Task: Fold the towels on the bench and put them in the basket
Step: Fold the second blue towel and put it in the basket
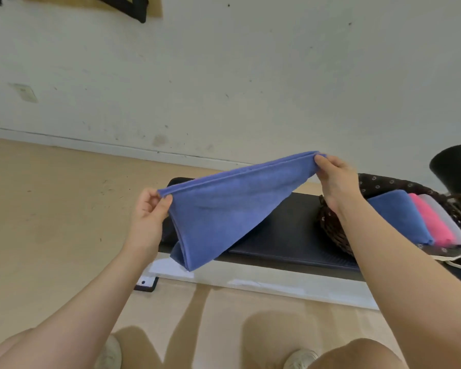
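Note:
A blue towel, doubled over, hangs in the air above the black bench. My left hand pinches its near left corner and my right hand pinches its far right corner, so the top edge is stretched taut between them. The towel's lower corner droops over the bench's front left edge. At the bench's right end stands a dark wicker basket with a flowered lining; inside it lie a folded blue towel, a pink towel and a pale one.
The bench stands on a white base over a tan floor, close to a scuffed white wall. A black object sits at the far right behind the basket. My knees and shoes show at the bottom edge.

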Tool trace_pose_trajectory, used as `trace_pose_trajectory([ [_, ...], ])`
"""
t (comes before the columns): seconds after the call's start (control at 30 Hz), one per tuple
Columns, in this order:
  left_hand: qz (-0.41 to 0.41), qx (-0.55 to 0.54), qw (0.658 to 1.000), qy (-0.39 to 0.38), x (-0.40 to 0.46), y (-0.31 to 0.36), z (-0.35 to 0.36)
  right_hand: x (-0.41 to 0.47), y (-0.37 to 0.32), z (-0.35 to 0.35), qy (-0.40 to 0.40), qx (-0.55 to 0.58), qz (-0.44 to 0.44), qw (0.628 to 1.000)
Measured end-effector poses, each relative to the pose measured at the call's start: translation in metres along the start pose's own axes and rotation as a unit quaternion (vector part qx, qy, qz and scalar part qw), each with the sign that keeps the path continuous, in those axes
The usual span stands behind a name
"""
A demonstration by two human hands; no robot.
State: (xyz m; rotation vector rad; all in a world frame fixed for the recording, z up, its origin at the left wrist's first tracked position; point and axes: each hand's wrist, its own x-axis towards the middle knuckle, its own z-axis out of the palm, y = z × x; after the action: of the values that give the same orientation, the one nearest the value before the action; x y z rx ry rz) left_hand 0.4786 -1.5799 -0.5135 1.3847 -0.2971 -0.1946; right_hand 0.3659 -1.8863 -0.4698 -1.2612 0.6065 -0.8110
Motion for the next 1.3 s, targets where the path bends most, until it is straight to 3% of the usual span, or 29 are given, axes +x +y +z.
trace_pose_trajectory([
  [0.23,0.081,-0.116,0.989,0.043,0.021,0.071,0.031,-0.018,-0.053,0.012,0.041,0.130,-0.040,0.990],
  [0.43,0.075,-0.038,0.994,0.072,0.067,0.082,0.055,0.008,-0.062,0.013,0.079,0.003,-0.078,0.994],
  [0.6,0.071,-0.008,0.994,0.084,0.110,0.085,0.068,0.042,-0.062,0.025,0.087,-0.021,-0.057,0.994],
  [0.77,0.218,-0.011,0.969,0.120,0.105,0.126,0.062,0.063,-0.071,0.057,0.022,0.038,-0.074,0.996],
  [0.9,0.325,0.064,0.943,-0.039,0.058,0.110,0.051,0.067,-0.052,0.062,-0.018,-0.012,-0.007,1.000],
  [1.07,0.221,0.220,0.911,-0.270,0.014,0.011,0.046,0.051,0.026,0.030,-0.073,-0.204,0.075,0.973],
  [1.2,0.126,0.278,0.882,-0.358,-0.024,-0.059,0.050,0.039,0.082,-0.003,-0.072,-0.215,0.182,0.957],
  [1.3,0.103,0.296,0.852,-0.420,-0.043,-0.082,0.064,0.041,0.097,-0.014,-0.037,-0.209,0.220,0.952],
])
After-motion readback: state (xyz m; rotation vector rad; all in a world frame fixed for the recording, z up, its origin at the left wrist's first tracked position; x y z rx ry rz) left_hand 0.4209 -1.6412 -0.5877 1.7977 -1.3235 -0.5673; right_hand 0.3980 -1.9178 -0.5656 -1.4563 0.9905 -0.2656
